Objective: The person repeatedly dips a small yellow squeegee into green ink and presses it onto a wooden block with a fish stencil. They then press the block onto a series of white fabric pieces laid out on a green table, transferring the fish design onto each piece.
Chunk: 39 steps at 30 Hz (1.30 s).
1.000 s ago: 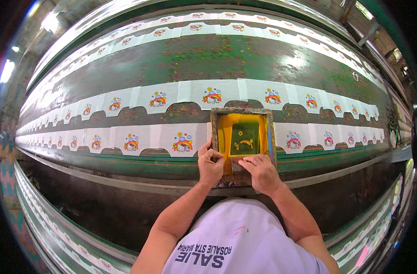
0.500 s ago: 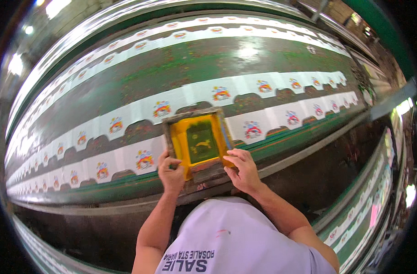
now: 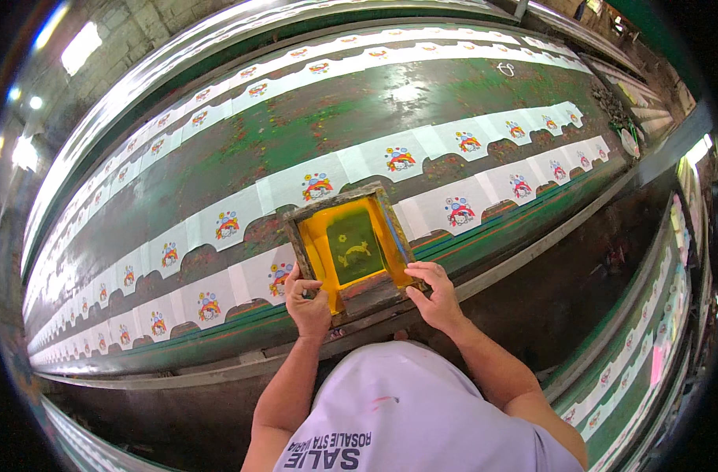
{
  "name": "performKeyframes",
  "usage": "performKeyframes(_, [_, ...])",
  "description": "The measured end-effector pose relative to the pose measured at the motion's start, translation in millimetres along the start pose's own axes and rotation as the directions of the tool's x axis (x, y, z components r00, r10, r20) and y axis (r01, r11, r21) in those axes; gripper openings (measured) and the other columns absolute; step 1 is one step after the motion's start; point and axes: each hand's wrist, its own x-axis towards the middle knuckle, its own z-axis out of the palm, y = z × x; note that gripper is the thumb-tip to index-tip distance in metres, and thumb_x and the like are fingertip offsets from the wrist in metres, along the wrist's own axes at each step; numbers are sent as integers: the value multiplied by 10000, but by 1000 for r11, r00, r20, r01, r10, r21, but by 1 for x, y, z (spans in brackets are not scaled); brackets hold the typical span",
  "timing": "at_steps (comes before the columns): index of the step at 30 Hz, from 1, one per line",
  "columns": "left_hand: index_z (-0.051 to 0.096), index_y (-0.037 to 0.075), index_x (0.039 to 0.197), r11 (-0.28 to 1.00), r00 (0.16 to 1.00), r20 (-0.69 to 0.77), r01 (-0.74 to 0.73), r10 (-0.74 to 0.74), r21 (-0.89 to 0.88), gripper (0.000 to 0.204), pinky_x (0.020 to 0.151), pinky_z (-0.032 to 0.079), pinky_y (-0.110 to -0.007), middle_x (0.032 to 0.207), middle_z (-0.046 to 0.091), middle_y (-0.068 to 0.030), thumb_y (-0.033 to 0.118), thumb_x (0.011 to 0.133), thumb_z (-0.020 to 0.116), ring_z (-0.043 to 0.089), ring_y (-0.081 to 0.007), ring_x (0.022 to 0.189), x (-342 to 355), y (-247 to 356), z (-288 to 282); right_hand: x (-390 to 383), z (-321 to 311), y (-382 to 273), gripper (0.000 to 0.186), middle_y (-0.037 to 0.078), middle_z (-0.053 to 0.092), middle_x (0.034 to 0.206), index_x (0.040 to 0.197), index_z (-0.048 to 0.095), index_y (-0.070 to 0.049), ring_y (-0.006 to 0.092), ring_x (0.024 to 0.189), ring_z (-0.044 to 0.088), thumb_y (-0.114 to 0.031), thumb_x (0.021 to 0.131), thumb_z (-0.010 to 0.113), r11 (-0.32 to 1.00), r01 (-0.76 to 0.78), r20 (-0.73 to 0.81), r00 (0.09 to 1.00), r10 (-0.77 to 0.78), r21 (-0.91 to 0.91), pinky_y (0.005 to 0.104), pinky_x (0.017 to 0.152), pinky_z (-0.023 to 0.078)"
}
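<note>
My two hands hold a screen printing frame (image 3: 301, 243) over the near row of white fabric pieces. Its rim is worn wood, and yellow colour coats the inside around a dark green mesh panel (image 3: 354, 245) with a pale figure in it. My left hand (image 3: 308, 305) grips the near left corner, its fingers curled in. At the near right corner, the thumb and fingers of my right hand (image 3: 436, 294) pinch the rim. A white fabric piece (image 3: 436, 214) with a colourful cartoon print lies just right of the frame; another printed piece (image 3: 258, 285) shows to its left.
A long green table (image 3: 312, 118), spotted with colour, runs left to right and carries several rows of printed fabric. A metal rail (image 3: 524, 275) follows its near edge. Behind me at the lower right stands another table with printed pieces (image 3: 611, 385).
The view has turned, so the table and prints sit farther right in the picture. Both hands still hold the frame, which now looks slightly turned anticlockwise.
</note>
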Motion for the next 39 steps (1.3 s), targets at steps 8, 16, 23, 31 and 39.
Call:
performKeyframes(8, [726, 8, 937, 972, 993, -2, 118, -121, -205, 210, 1132, 525, -364, 1687, 607, -276, -156, 807, 728, 635, -283, 1489, -14, 2, 42, 4, -50, 31, 383, 167, 732, 1425, 1339, 769, -39, 395, 1351, 673, -72, 963, 837, 999, 40, 46, 998, -41, 33, 503, 1185, 528])
performKeyframes(16, [724, 15, 903, 949, 971, 25, 236, -236, -210, 198, 1150, 517, -368, 1715, 592, -261, -155, 801, 733, 644, -265, 1478, -13, 6, 38, 20, -46, 2, 426, 137, 729, 1354, 1309, 784, -92, 387, 1317, 695, -107, 897, 894, 921, 386, 241, 899, -365, -44, 515, 1151, 552])
performKeyframes(23, [713, 6, 876, 961, 983, 17, 181, -182, -207, 161, 1241, 470, -411, 1717, 585, -280, -142, 812, 721, 607, -330, 1539, -14, 3, 42, 40, -6, -17, 341, 127, 736, 1274, 1317, 782, -73, 348, 1247, 702, -188, 1010, 689, 821, 527, 445, 803, -396, -221, 489, 1104, 560])
performKeyframes(31, [707, -3, 855, 964, 981, 21, 191, -190, -186, 126, 1270, 450, -433, 1700, 597, -279, -118, 817, 740, 597, -351, 1551, -14, 7, 47, 75, -17, -29, 341, 120, 793, 1180, 1267, 801, -68, 344, 1138, 750, -50, 947, 684, 866, 455, 564, 779, -274, -208, 472, 1013, 596])
performKeyframes(39, [722, -5, 865, 984, 989, 3, 150, -151, -95, 108, 1267, 446, -449, 1693, 587, -302, -103, 829, 747, 579, -386, 1559, -18, 8, 50, 53, -10, -21, 352, 100, 793, 1241, 1285, 822, -97, 334, 1156, 756, -75, 965, 676, 817, 523, 439, 810, -389, -242, 471, 1024, 601])
